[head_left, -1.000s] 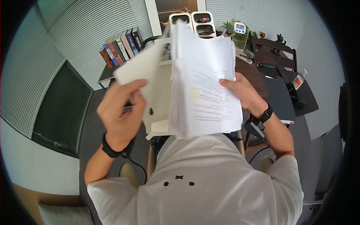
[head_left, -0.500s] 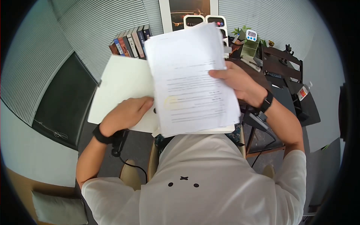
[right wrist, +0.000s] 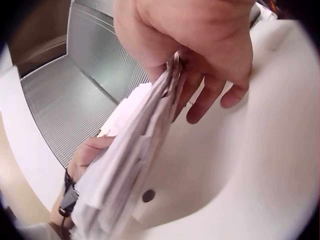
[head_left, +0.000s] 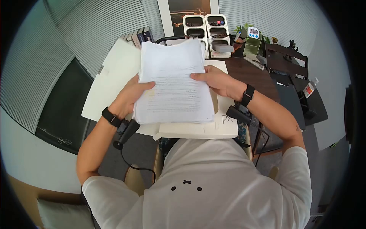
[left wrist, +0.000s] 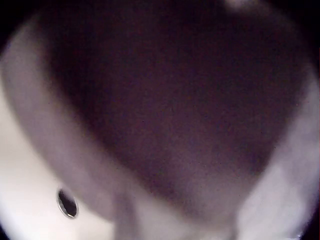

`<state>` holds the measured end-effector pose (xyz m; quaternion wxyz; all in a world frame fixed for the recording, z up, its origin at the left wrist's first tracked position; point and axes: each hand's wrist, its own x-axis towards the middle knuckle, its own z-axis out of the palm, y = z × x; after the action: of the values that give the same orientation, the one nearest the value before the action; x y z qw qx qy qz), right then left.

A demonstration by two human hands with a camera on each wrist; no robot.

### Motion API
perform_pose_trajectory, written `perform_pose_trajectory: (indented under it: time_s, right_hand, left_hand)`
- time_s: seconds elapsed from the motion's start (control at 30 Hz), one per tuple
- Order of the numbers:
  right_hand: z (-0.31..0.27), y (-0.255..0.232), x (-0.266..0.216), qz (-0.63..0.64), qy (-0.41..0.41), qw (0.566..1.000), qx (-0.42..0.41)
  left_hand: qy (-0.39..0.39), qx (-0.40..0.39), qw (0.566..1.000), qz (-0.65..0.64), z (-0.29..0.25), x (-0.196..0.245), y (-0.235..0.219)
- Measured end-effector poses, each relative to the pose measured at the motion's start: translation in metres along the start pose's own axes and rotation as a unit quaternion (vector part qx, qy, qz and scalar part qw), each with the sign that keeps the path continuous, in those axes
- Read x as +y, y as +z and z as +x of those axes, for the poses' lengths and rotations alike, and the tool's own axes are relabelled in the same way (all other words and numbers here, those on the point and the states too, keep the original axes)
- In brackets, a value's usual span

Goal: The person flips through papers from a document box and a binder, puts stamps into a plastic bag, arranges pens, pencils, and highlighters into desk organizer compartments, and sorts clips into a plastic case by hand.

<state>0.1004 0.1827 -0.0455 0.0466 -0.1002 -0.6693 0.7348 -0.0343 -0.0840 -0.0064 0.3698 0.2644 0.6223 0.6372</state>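
A thick stack of printed papers (head_left: 175, 101) is held up between both hands over an open white file box (head_left: 198, 131). My left hand (head_left: 129, 95) grips the stack's left edge, thumb on the top sheet. On the opposite edge my right hand (head_left: 225, 82) pinches it, thumb above and fingers beneath, as the right wrist view shows. The box's cover (head_left: 108, 89) lies folded out to the left. Uneven sheet edges of the stack (right wrist: 122, 165) show side-on in the right wrist view, above a round hole (right wrist: 148, 195) in the white board. A dark blur fills most of the left wrist view.
Behind the box stand white organizers (head_left: 196, 32), a green holder (head_left: 251, 46) with a timer (head_left: 253, 32), and a stapler (head_left: 254, 62) on the dark desk (head_left: 263, 82). Books (head_left: 140, 37) stand at back left. A bottle (head_left: 310, 87) sits far right.
My left hand has left the cover, now folded out to the left, and taken the stack's left edge. The stack has shifted left, uncovering the box's right side.
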Motion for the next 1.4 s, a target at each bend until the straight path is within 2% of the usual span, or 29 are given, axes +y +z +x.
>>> perform_pose_trajectory:
  time_s: [0.03,0.07,0.1,0.13,0.17,0.23,0.3,0.37,0.47,0.53,0.57,0.63,0.67,0.73,0.77,0.83,0.87,0.97,1.03,1.13,1.17,1.23,1.3,1.37,1.4]
  right_hand:
    - [0.001,-0.001,0.0,-0.056,-0.016,0.998,0.007]
    - [-0.001,-0.005,0.001,-0.053,-0.017,0.998,0.008]
    - [-0.006,-0.013,0.005,-0.159,-0.069,0.984,-0.036]
    - [-0.011,-0.018,0.009,-0.262,-0.118,0.955,-0.08]
    - [-0.018,-0.019,0.01,-0.256,-0.116,0.956,-0.079]
    - [-0.032,-0.019,0.004,-0.469,-0.214,0.849,-0.114]
    - [-0.033,-0.021,0.007,-0.447,-0.191,0.862,-0.144]
    - [-0.032,-0.02,0.008,-0.425,-0.171,0.871,-0.177]
    - [-0.031,-0.022,0.005,-0.406,-0.169,0.879,-0.182]
    - [-0.032,-0.024,0.007,-0.384,-0.217,0.889,-0.124]
    - [-0.036,-0.024,0.006,-0.382,-0.217,0.89,-0.124]
    - [-0.043,-0.026,-0.003,-0.496,-0.275,0.823,0.027]
    - [-0.044,-0.033,-0.001,-0.495,-0.276,0.823,0.029]
    - [-0.05,-0.056,0.011,-0.589,-0.336,0.71,0.188]
    - [-0.058,-0.063,0.013,-0.589,-0.336,0.711,0.187]
    - [-0.083,-0.072,0.013,-0.485,-0.202,0.84,0.134]
    - [-0.092,-0.074,0.017,-0.47,-0.146,0.865,0.103]
    - [-0.11,-0.064,0.029,-0.439,-0.123,0.882,0.116]
    - [-0.111,-0.059,0.037,-0.436,-0.122,0.882,0.129]
    - [-0.1,-0.058,0.058,-0.441,-0.163,0.868,0.161]
    - [-0.1,-0.056,0.059,-0.441,-0.163,0.869,0.156]
    - [-0.101,-0.055,0.058,-0.438,-0.157,0.869,0.169]
    - [-0.101,-0.056,0.06,-0.442,-0.158,0.867,0.167]
    - [-0.101,-0.055,0.058,-0.447,-0.162,0.864,0.166]
    - [-0.102,-0.052,0.056,-0.446,-0.156,0.865,0.167]
  left_hand:
    - [0.036,0.054,0.996,0.059,-0.008,0.004,-0.002]
    - [0.07,0.107,0.985,0.116,-0.014,0.008,-0.006]
    - [0.067,0.107,0.985,0.119,-0.019,0.011,-0.02]
    - [0.061,0.109,0.972,0.197,-0.026,0.016,-0.04]
    - [0.056,0.11,0.954,0.275,-0.032,0.021,-0.058]
    - [0.029,0.109,0.955,0.274,-0.043,0.028,-0.085]
    - [0.001,0.114,0.956,0.269,-0.047,0.024,-0.095]
    - [-0.059,0.107,0.965,0.234,-0.049,0.023,-0.097]
    - [-0.038,0.086,0.952,0.29,-0.044,0.01,-0.094]
    - [-0.05,0.07,0.959,0.271,-0.039,0.007,-0.09]
    - [-0.061,0.057,0.965,0.249,-0.039,0.006,-0.089]
    - [-0.056,0.052,0.968,0.241,-0.036,0.002,-0.078]
    - [-0.052,0.046,0.97,0.231,-0.034,0.0,-0.072]
    - [-0.065,0.052,0.975,0.205,-0.036,0.0,-0.057]
    - [-0.076,0.061,0.98,0.176,-0.036,-0.001,-0.051]
    - [-0.081,0.057,0.981,0.17,-0.033,-0.006,-0.041]
    - [-0.085,0.052,0.981,0.165,-0.03,-0.009,-0.035]
    - [-0.105,0.004,0.988,0.109,-0.009,-0.026,-0.022]
    - [-0.11,-0.023,0.989,0.099,0.001,-0.034,-0.002]
    - [-0.142,-0.084,0.982,0.092,0.011,-0.036,0.031]
    - [-0.144,-0.081,0.982,0.09,0.016,-0.039,0.034]
    - [-0.161,-0.139,0.975,0.069,0.029,-0.045,0.039]
    - [-0.145,-0.137,0.973,0.116,0.035,-0.046,0.047]
    - [-0.135,-0.138,0.92,0.342,0.031,-0.026,0.063]
    - [-0.13,-0.118,0.889,0.422,0.039,-0.034,0.059]
